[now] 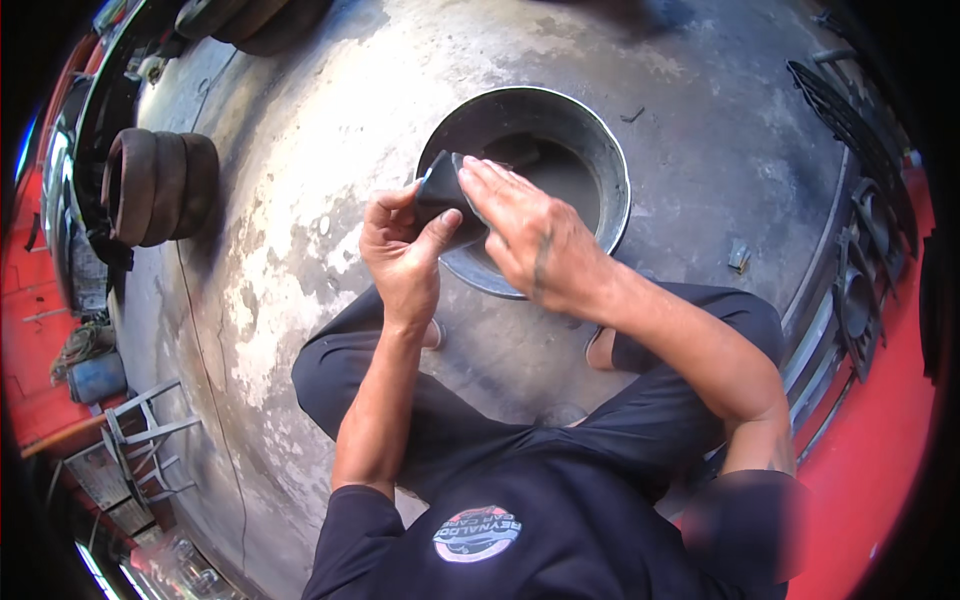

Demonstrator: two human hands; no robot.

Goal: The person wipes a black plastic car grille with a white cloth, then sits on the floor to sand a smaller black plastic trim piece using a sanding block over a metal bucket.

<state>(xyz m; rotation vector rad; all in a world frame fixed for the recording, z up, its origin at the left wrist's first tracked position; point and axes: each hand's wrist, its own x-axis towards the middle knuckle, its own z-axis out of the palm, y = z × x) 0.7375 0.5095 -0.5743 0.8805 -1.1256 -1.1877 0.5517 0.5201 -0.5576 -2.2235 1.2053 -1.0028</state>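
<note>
Over a round metal basin (pixel 622 180), my left hand (pixel 402 245) pinches a small black piece (pixel 440 190) with smooth, angled faces, its thumb on the near side. From the right, my right hand (pixel 530 225) lies against that piece, fingers straight and pressed together. A thin, grey-edged sheet (pixel 474 205) shows along the underside of those fingers; its kind cannot be made out. Murky grey water (pixel 575 190) lies in the basin. Behind the piece, a dark block-like thing (pixel 515 150) sits in the basin, partly covered by my hands.
The basin stands on a worn concrete floor (pixel 300 130) between my bent legs. At left are stacked brown drum-like rings (pixel 165 188) and a metal stand (pixel 150 430). Black car parts (pixel 860 290) lean along the right side. A small crumpled scrap (pixel 739 257) lies right of the basin.
</note>
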